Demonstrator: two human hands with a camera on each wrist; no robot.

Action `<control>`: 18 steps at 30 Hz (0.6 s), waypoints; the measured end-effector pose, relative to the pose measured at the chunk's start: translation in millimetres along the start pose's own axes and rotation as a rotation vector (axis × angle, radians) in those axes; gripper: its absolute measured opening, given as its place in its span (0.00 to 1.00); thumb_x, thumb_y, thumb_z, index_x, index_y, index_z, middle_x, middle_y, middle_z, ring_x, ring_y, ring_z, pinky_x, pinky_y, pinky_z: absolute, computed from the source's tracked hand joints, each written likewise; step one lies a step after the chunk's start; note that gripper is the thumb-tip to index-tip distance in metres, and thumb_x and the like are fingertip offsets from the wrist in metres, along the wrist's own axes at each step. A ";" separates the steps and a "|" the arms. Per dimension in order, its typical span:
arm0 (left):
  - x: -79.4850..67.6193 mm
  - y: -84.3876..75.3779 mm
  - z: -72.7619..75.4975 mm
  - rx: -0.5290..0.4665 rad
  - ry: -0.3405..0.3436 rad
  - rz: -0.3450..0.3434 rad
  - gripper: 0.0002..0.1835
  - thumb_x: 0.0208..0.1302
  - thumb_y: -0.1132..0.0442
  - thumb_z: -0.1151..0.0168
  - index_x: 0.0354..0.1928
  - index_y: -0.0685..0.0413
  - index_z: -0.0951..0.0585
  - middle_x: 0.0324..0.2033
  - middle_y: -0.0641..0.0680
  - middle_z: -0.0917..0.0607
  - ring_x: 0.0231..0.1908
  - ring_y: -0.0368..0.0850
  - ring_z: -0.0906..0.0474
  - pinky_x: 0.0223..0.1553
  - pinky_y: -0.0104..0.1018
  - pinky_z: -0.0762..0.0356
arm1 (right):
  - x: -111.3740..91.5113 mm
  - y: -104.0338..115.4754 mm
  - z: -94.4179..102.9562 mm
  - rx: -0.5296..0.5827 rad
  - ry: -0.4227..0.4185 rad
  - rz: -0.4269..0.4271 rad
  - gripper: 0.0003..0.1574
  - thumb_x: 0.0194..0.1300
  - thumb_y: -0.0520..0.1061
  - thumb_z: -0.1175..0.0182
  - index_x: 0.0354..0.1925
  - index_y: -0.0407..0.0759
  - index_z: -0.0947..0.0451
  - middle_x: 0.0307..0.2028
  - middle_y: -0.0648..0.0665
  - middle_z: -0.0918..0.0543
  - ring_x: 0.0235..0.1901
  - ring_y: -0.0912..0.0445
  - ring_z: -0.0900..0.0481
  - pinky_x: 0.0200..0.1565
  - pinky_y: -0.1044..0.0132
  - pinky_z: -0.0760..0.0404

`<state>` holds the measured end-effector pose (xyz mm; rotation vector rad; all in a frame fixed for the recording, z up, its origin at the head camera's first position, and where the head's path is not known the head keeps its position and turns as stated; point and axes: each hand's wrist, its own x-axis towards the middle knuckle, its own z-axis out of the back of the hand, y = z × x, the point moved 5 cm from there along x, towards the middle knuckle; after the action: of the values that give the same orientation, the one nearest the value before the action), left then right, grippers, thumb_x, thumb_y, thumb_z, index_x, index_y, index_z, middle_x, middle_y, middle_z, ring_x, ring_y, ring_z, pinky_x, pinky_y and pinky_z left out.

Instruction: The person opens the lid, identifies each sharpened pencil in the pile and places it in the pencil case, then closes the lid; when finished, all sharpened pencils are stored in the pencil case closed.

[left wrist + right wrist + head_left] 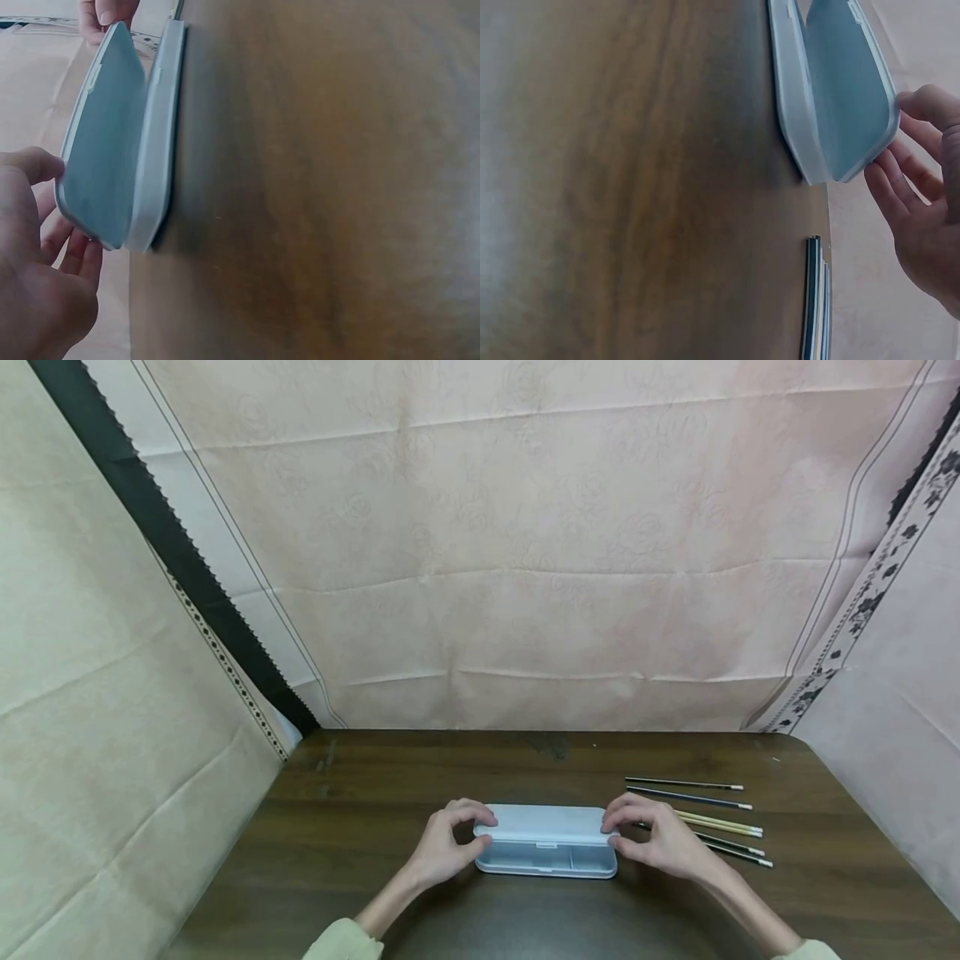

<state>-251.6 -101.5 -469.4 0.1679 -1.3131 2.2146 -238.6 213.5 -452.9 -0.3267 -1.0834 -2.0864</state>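
A pale blue pencil case [546,860] lies on the wooden table with its hinged lid [547,823] raised partway. Its tray shows a divider toward the right end, and no pencils are visible inside. My left hand [448,843] grips the lid's left end, thumb at the front edge and fingers behind. At the opposite end, my right hand [656,837] holds the lid's corner in the same way. Both wrist views show the lid [105,135] tilted above the tray [799,105], thumb and fingers on either side of its rim.
Several pencils lie in a loose row right of the case, partly behind my right hand: a dark blue pencil [690,797], a black pencil [684,783], yellowish pencils [720,823] and more dark pencils [738,853]. Cloth sheets [525,568] hang behind and beside the table [390,777].
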 end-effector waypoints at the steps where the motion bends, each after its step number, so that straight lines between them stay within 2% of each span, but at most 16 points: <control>1: -1.4 1.3 -0.6 0.003 0.004 -0.002 0.12 0.57 0.72 0.30 0.41 0.48 0.13 0.46 0.45 0.16 0.52 0.46 0.25 0.56 0.49 0.33 | -0.8 0.6 -0.7 -0.007 0.000 -0.002 0.18 0.55 0.32 0.27 0.38 0.53 0.15 0.42 0.49 0.17 0.42 0.54 0.20 0.43 0.64 0.23; 5: -5.3 4.4 -3.4 0.008 0.012 -0.022 0.11 0.57 0.71 0.29 0.40 0.47 0.12 0.46 0.44 0.17 0.52 0.45 0.25 0.56 0.52 0.33 | -3.9 0.4 -3.5 -0.052 -0.003 -0.013 0.16 0.55 0.34 0.26 0.37 0.54 0.14 0.41 0.51 0.18 0.42 0.55 0.20 0.44 0.66 0.24; 13: -9.3 7.8 -9.7 0.090 0.010 -0.064 0.11 0.55 0.71 0.27 0.36 0.47 0.12 0.45 0.43 0.17 0.51 0.44 0.25 0.54 0.47 0.31 | -8.1 -1.5 -11.6 -0.119 0.005 0.038 0.16 0.55 0.33 0.26 0.36 0.53 0.14 0.40 0.52 0.19 0.38 0.57 0.21 0.39 0.64 0.22; 18: -11.5 6.7 -12.7 0.143 0.020 -0.104 0.10 0.54 0.71 0.27 0.35 0.48 0.12 0.44 0.46 0.17 0.49 0.45 0.25 0.51 0.48 0.29 | -9.7 -3.2 -14.8 -0.159 0.022 0.032 0.16 0.53 0.33 0.25 0.38 0.50 0.13 0.41 0.51 0.20 0.39 0.57 0.22 0.39 0.63 0.21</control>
<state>-243.3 -97.9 -485.4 0.2606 -1.1102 2.2155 -232.6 207.9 -468.9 -0.3952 -0.8959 -2.1471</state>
